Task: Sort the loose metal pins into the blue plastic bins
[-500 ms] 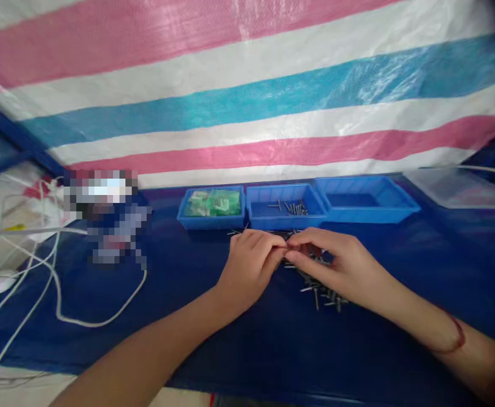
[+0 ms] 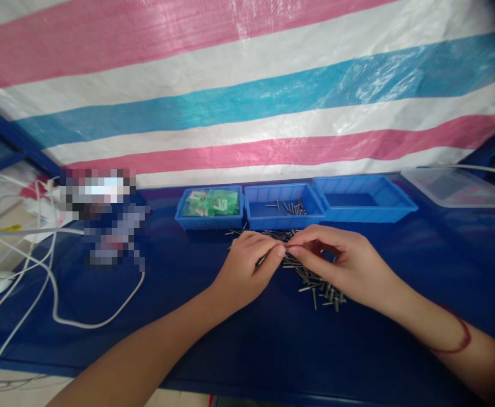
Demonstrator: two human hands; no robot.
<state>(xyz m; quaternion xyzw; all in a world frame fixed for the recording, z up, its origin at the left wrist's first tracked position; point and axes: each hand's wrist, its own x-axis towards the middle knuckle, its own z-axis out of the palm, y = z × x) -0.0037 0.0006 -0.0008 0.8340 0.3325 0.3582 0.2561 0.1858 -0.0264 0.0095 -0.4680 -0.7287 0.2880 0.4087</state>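
Observation:
Over a pile of thin metal pins that look like pop rivets (image 2: 331, 295), my two hands meet at the fingertips. My left hand (image 2: 245, 268) is closed in a pinch, thumb against forefinger. Facing it, my right hand (image 2: 349, 254) pinches in the same way, its tips touching or almost touching the left ones. Whatever sits between the fingertips is too small and hidden to make out. Just behind the hands, a blue bin (image 2: 287, 221) holds several more of the metal pins.
Left of that bin stands a blue bin (image 2: 209, 223) with green packets. A third blue bin (image 2: 370, 215) is on the right, near a clear plastic lid (image 2: 451, 189). White cables (image 2: 56, 294) and a blurred-out patch occupy the left side. A striped sheet (image 2: 247, 113) hangs behind.
The fingers of both hands have shifted slightly, and a gap shows between my left thumb and forefinger. More of the pile is visible. The view has moved a little.

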